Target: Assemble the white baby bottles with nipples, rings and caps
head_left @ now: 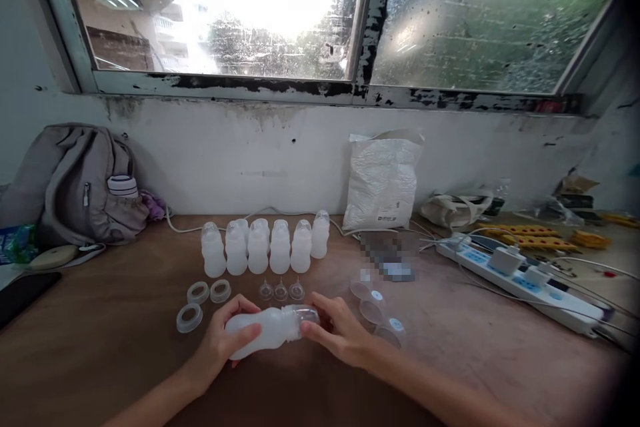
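Observation:
A frosted white baby bottle (267, 332) lies nearly level above the table, its base to the left. My left hand (227, 333) is wrapped round its body. At the other end my right hand (333, 327) pinches the clear cap (305, 313), which sits over the bottle's neck. Just beyond stand three clear silicone teats (281, 291) in a row. Left of them lie three translucent collar rings (189, 317). To the right, beside my right forearm, are several clear round pieces (371, 311), partly hidden by the arm. Several capped baby bottles (258, 247) stand upright behind.
A white plastic package (383, 180) leans against the wall. On the right lie a power strip (520, 287) with plugs, loose cables and yellow parts (530, 237). A grey backpack (85, 180) and a dark flat object (27, 295) occupy the left side.

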A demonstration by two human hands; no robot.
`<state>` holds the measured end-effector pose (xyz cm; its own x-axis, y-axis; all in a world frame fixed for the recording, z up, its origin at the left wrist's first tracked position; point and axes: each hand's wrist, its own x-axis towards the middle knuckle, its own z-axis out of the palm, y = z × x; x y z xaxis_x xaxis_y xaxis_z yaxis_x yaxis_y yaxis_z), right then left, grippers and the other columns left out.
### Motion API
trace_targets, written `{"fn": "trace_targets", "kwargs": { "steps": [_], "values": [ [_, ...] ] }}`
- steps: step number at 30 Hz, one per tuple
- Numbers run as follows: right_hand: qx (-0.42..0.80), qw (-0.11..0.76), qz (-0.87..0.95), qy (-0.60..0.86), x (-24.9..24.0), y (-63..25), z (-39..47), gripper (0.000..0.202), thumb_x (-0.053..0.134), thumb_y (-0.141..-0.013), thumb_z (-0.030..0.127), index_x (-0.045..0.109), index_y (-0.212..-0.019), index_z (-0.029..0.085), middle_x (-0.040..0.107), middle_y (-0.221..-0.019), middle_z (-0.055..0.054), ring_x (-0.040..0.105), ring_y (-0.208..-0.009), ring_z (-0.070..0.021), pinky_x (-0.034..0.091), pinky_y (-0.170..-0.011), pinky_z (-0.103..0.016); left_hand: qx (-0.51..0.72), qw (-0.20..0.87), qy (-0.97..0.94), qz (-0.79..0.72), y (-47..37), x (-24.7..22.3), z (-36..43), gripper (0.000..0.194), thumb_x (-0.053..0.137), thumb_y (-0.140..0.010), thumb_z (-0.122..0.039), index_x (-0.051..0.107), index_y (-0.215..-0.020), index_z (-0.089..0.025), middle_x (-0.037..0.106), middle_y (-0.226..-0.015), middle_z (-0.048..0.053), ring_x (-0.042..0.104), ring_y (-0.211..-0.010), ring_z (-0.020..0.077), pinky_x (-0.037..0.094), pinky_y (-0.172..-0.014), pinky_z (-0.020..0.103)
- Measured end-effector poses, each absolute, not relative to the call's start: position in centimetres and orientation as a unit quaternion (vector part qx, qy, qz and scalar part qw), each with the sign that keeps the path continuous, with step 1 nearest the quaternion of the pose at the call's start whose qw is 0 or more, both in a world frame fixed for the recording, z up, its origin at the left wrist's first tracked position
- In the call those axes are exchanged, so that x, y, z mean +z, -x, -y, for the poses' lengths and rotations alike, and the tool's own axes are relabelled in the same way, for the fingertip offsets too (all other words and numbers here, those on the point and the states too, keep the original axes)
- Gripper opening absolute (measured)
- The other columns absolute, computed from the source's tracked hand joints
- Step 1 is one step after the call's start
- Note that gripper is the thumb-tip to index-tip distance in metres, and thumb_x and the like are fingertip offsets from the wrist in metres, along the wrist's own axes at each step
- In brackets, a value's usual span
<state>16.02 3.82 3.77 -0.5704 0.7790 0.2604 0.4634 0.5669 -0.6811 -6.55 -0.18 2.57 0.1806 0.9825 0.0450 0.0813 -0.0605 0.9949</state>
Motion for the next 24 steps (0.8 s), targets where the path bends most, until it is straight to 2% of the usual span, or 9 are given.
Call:
{"fn": "trace_targets", "kwargs": {
  "steps": [3,5,7,9,11,16,24],
  "values": [
    [0.281,0.261,0.823,0.419,3.2,-15.7,-3.5,0.052,0.025,-0.089,0.048,0.037,-0.051,0.016,0.036,-0.050,0.003,0.036,-0.051,-0.0093,0.030,-0.051,-0.022,0.446,0.451,-0.625,-0.454,6.7,2.4,0.5,0.029,0.065,-0.068,-0.039,0.049,-0.080,-0.018,0.051,-0.084,0.001,0.051,-0.069,0.0126,0.040,-0.051,0.018],
    [0.290,0.248,0.825,0.416,3.2,-15.8,-3.0,0.053,0.020,-0.090,0.047,0.042,-0.053,0.016,0.038,-0.050,0.003,0.037,-0.051,-0.0099,0.032,-0.053,-0.023,0.435,0.457,-0.628,-0.456,6.9,2.5,0.9,0.028,0.064,-0.069,-0.039,0.048,-0.080,-0.019,0.051,-0.085,0.001,0.051,-0.076,0.0146,0.040,-0.057,0.019],
    [0.283,0.257,0.838,0.390,3.3,-16.0,-2.5,0.042,0.028,-0.088,0.047,0.053,-0.076,0.016,0.045,-0.056,0.002,0.042,-0.053,-0.0113,0.035,-0.055,-0.023,0.426,0.471,-0.618,-0.464,7.0,2.5,1.1,0.028,0.063,-0.070,-0.040,0.048,-0.081,-0.019,0.050,-0.084,0.000,0.051,-0.076,0.0147,0.040,-0.058,0.020],
    [0.280,0.268,0.851,0.354,3.3,-16.2,-2.2,0.038,0.041,-0.083,0.045,0.047,-0.107,0.016,0.051,-0.065,0.001,0.044,-0.055,-0.0118,0.038,-0.056,-0.023,0.425,0.475,-0.610,-0.471,7.1,2.6,1.1,0.028,0.062,-0.070,-0.041,0.047,-0.081,-0.019,0.051,-0.083,0.000,0.050,-0.074,0.0142,0.039,-0.059,0.021],
    [0.295,0.270,0.858,0.322,3.1,-16.3,-2.0,0.046,0.051,-0.079,0.041,0.039,-0.117,0.017,0.053,-0.070,0.000,0.044,-0.052,-0.0106,0.038,-0.052,-0.022,0.425,0.476,-0.607,-0.473,7.1,2.6,1.1,0.029,0.062,-0.070,-0.041,0.047,-0.080,-0.019,0.051,-0.082,0.000,0.050,-0.073,0.0145,0.039,-0.059,0.021],
    [0.322,0.278,0.858,0.288,2.6,-16.5,-1.8,0.041,0.056,-0.078,0.036,0.042,-0.112,0.018,0.055,-0.072,-0.001,0.041,-0.049,-0.0090,0.034,-0.047,-0.020,0.425,0.453,-0.629,-0.469,7.0,2.2,1.5,0.028,0.061,-0.070,-0.042,0.048,-0.081,-0.020,0.050,-0.081,0.001,0.050,-0.076,0.0171,0.041,-0.060,0.023],
    [0.329,0.286,0.865,0.247,3.6,-16.5,-0.4,0.041,0.054,-0.078,0.032,0.042,-0.115,0.018,0.055,-0.075,-0.003,0.044,-0.051,-0.0109,0.037,-0.048,-0.023,0.518,0.304,-0.688,-0.407,6.1,0.9,3.3,0.020,0.062,-0.070,-0.032,0.048,-0.079,-0.022,0.046,-0.077,0.002,0.051,-0.076,0.0182,0.044,-0.070,0.030]
  ]
}}
